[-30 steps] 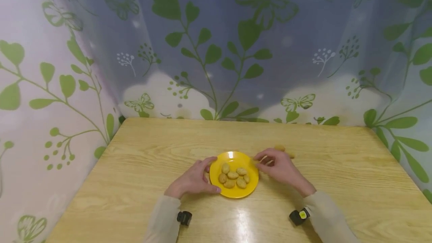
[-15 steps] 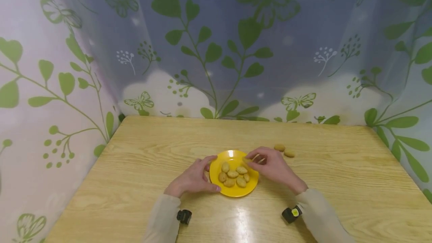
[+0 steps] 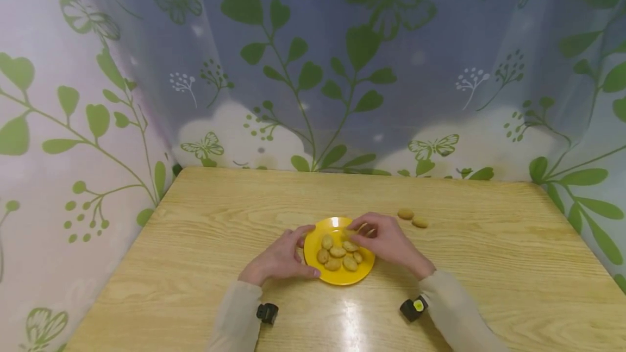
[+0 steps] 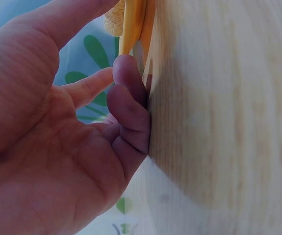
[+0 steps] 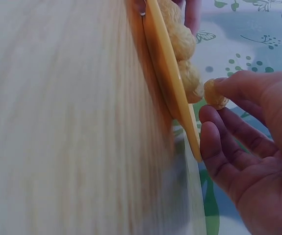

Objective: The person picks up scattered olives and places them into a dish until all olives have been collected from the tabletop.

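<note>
A yellow plate [image 3: 362, 270] on the wooden table bears several tan, wrinkled peanuts in their shells [image 3: 337, 252]. My left hand [image 3: 281, 257] holds the plate's left rim, thumb at the near side and fingers at the far side. In the left wrist view, curled fingers [image 4: 128, 107] lie low beside the plate's edge. Over the plate's right part, my right hand [image 3: 386, 238] pinches one peanut [image 5: 215, 94] between thumb and fingertips, just above the rim. From the head view that peanut is mostly hidden by the fingers.
Two more peanuts [image 3: 405, 214] lie on the table [image 3: 220, 200] behind and right of the right hand. A patterned curtain [image 3: 313, 69] hangs at the back and sides. Each wrist wears a small black camera [image 3: 267, 314].
My right hand has moved left, from the plate's right edge to over the peanuts, with a peanut pinched in it. The two loose peanuts have come into full view. The left hand stays put.
</note>
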Demonstrator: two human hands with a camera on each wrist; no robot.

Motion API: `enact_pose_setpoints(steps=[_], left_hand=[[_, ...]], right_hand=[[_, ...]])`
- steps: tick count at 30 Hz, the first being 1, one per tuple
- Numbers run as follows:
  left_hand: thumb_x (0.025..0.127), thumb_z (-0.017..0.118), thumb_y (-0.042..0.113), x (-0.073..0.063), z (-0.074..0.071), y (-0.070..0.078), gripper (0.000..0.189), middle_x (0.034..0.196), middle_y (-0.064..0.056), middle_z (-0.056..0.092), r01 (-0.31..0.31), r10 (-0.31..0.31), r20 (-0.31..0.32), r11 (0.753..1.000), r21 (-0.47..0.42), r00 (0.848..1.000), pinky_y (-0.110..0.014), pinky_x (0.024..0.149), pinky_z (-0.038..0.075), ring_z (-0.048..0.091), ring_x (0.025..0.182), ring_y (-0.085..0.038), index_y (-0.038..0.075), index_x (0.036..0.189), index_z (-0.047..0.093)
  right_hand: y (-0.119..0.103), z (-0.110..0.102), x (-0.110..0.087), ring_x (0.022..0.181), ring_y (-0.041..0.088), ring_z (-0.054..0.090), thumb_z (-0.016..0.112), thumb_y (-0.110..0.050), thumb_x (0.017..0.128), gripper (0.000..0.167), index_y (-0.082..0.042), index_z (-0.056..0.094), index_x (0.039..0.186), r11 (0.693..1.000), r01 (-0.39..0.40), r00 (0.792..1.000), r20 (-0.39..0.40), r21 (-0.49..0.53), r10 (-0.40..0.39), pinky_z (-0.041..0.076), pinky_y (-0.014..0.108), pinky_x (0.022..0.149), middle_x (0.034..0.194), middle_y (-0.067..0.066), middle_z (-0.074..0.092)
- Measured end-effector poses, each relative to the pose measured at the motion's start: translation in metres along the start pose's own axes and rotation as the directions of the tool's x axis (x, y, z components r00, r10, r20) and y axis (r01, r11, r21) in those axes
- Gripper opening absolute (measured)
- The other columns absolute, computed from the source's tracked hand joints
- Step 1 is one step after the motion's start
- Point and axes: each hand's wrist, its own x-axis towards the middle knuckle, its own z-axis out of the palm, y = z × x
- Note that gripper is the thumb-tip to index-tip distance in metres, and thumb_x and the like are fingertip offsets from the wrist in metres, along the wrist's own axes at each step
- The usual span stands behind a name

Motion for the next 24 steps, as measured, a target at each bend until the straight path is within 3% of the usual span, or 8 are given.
enact_pose_setpoints(steps=[24], left_hand=[[0.076,0.091,0.036,0.000,0.000,0.000,0.100,0.129,-0.014,0.052,0.000,0.000,0.005,1.000,-0.001,1.000,-0.030,0.075,0.047,0.055,0.085,-0.016,0.022,0.158,0.036]], right_hand=[[-0.008,0.016,0.012,0.085,0.012,0.070,0.077,-0.019,0.091,0.013,-0.016,0.077,0.104,0.999,-0.037,0.996,0.087,0.016,0.036,0.057,0.026,0.078,0.104,0.003,0.076]])
